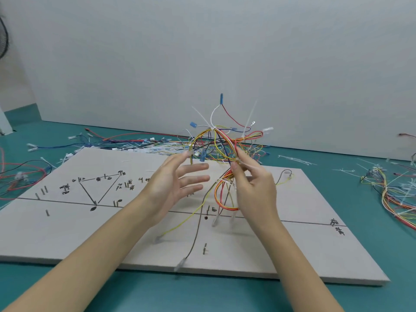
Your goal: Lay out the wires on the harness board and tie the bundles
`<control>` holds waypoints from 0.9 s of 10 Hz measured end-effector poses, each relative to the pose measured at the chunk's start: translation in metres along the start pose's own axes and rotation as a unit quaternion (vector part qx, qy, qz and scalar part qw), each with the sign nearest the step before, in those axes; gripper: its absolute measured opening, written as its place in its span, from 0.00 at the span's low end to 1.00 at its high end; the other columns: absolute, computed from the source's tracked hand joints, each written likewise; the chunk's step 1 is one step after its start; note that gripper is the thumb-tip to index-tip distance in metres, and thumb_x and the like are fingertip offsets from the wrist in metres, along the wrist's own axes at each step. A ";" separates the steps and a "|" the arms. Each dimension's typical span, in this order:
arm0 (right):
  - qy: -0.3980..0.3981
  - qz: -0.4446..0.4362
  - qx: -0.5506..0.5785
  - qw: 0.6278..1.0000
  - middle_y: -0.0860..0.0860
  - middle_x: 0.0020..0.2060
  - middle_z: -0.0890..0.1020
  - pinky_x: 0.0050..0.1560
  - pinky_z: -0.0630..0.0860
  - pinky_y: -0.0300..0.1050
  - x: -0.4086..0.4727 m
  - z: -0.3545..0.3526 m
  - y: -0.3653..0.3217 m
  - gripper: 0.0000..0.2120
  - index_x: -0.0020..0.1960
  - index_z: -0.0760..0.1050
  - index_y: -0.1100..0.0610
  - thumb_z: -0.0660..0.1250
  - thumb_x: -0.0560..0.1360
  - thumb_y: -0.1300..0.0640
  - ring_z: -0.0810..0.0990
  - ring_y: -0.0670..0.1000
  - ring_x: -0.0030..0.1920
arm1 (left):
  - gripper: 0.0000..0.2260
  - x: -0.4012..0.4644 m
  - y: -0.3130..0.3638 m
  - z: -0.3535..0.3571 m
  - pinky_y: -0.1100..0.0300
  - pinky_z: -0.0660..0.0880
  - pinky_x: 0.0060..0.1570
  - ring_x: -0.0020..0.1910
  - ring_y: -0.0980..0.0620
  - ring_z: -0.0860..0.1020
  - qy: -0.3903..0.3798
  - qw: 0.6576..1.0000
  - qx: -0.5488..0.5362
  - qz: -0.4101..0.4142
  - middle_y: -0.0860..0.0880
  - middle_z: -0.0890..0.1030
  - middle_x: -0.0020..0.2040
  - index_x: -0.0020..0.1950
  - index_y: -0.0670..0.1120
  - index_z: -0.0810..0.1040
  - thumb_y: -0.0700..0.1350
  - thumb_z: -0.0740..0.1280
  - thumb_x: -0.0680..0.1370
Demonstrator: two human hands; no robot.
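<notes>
Right hand pinches the wire bundle between thumb and fingers, raised above the harness board – loose ends hang down twd it. Left hand spread, fingers straight, beside bundle, gripping nothing.

Both our bare forearms reach forward, raised side by side. Our left hand is spread, palm turned right, fingers straight and apart. Our right hand is held upright beside it, thumb and fingertips pinched together at the top.
</notes>
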State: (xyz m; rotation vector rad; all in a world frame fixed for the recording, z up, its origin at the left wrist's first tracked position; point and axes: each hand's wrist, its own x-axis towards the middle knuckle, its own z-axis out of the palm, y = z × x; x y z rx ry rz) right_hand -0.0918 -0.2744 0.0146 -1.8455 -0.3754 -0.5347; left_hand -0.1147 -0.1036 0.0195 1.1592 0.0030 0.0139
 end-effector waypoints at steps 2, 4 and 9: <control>0.069 0.010 0.074 0.995 0.39 0.49 0.83 0.39 0.73 0.33 0.037 -0.024 0.017 0.07 0.44 0.81 0.71 0.67 0.74 0.68 0.77 0.38 0.35 | 0.12 0.001 0.004 -0.014 0.52 0.78 0.50 0.52 0.43 0.84 0.039 0.999 -0.006 0.007 0.44 0.84 0.54 0.62 0.47 0.74 0.50 0.60 0.81; 0.303 0.138 0.058 0.941 0.46 0.45 0.83 0.32 0.70 0.37 0.098 -0.067 0.063 0.14 0.53 0.82 0.61 0.61 0.74 0.68 0.68 0.43 0.30 | 0.12 0.003 0.005 -0.017 0.54 0.79 0.46 0.50 0.45 0.84 0.048 0.998 -0.039 -0.007 0.44 0.85 0.53 0.59 0.46 0.73 0.51 0.61 0.81; 0.048 0.168 -0.289 0.941 0.60 0.65 0.73 0.66 0.66 0.52 0.073 -0.050 0.078 0.21 0.68 0.72 0.59 0.60 0.76 0.56 0.67 0.61 0.67 | 0.05 0.002 0.006 -0.019 0.60 0.78 0.42 0.37 0.55 0.83 0.089 0.981 0.171 -0.007 0.48 0.86 0.44 0.49 0.47 0.79 0.46 0.65 0.79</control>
